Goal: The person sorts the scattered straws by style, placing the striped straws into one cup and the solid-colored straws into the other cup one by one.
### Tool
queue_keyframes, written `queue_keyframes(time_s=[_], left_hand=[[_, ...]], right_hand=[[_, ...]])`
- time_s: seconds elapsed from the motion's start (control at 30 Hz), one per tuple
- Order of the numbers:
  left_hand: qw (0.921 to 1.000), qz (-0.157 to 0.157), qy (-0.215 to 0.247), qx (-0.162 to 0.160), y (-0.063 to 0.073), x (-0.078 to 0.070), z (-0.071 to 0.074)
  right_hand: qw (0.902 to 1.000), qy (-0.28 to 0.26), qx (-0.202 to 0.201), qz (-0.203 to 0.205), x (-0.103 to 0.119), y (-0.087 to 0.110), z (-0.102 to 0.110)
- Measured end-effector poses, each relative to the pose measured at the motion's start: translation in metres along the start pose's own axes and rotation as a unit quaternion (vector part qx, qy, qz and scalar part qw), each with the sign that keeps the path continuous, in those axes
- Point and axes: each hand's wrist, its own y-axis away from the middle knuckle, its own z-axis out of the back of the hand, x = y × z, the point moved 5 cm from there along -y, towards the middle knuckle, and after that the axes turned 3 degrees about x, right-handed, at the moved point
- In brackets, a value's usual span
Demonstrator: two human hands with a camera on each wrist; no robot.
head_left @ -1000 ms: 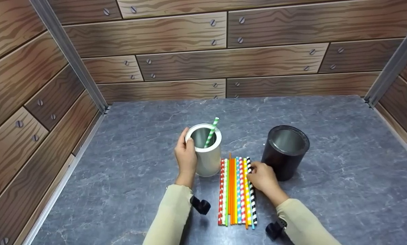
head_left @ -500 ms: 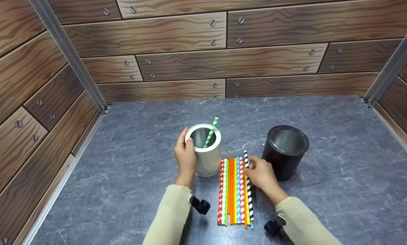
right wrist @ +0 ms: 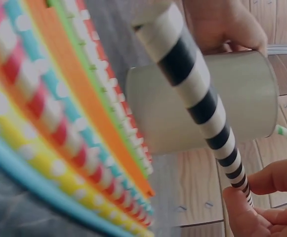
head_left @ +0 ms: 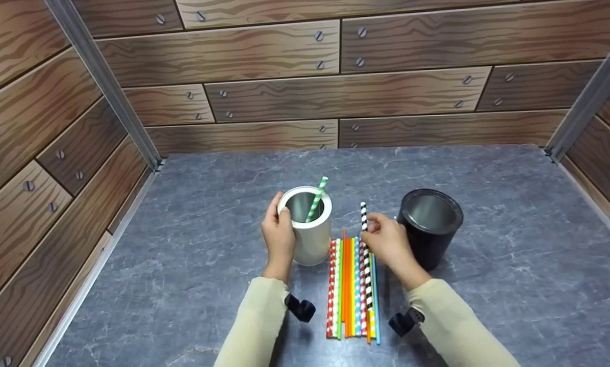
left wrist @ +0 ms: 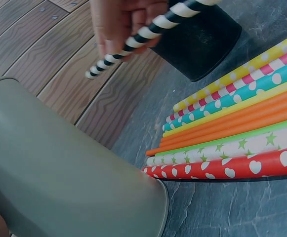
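Note:
My left hand (head_left: 278,234) grips the white can (head_left: 312,244) from its left side, thumb at the rim. A green-and-white striped straw (head_left: 316,200) leans inside that can, its top above the rim. My right hand (head_left: 389,242) pinches a black-and-white striped straw (right wrist: 217,118) near its upper end. In the right wrist view this straw is raised off the row of colourful straws (left wrist: 232,113), tilted. Several straws lie side by side between my forearms: hearts, stars, dots, stripes and plain ones. Just right of my right hand stands a black can (head_left: 430,229), upright.
A grey marbled tabletop (head_left: 208,204) carries everything. Wood-plank panels (head_left: 264,97) stand at the back and sides, with metal corner posts (head_left: 106,86). Black wrist cameras (head_left: 301,308) are strapped to both forearms.
The black-and-white straw has come out of the right end of the row and moved up and slightly left in my right hand. My left hand and the white can stay put.

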Motion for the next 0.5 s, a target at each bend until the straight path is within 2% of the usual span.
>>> queue_keyframes(time_s=[0.23,0.5], left_hand=[[1.0000,-0.001,0.009,-0.003,-0.001,-0.001,0.000],[1.0000,-0.005,0.001,-0.005,0.000,-0.003,0.000]], right_hand=[[0.9996,-0.028,-0.001,0.005,0.023,-0.008,0.010],[0.9930,-0.117,-0.006,0.009,0.047,-0.016,0.020]])
